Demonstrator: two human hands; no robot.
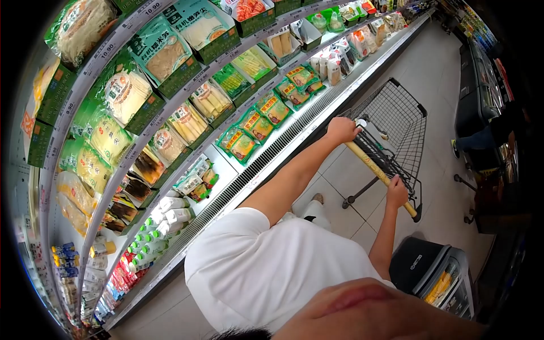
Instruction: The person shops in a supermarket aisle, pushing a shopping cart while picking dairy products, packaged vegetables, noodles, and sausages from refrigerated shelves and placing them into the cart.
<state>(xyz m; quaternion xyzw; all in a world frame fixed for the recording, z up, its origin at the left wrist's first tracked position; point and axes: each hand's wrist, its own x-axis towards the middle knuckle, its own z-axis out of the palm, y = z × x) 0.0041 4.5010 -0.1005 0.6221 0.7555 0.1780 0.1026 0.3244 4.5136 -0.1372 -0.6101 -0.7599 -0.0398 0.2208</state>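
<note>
My left hand (343,130), in the upper middle of the frame, has its fingers wrapped around the upper-left end of a yellow handle (368,160). My right hand (398,191), right of centre, has its fingers curled around the same bar farther down. The bar's long axis slants from upper left to lower right; its middle stretch lies between my two fists, and its lower end pokes out beyond my right one.

Outward from my knuckles, the wire shopping cart (399,113) spreads toward the upper right, over the tiled floor (328,198). A small white round piece (361,122) sits just beside my left fingers; I cannot tell what it is.

My left arm is the one nearer the chilled shelves (249,184), which curve across the left and top of the frame. The green and orange packets (273,107) on the lowest shelf lie up and to the left of my left fingers, apart from them. My right arm is on the far side from that food. Below my right hand, at the lower right, is a dark bin-like container (416,263) with something yellow inside.
</note>
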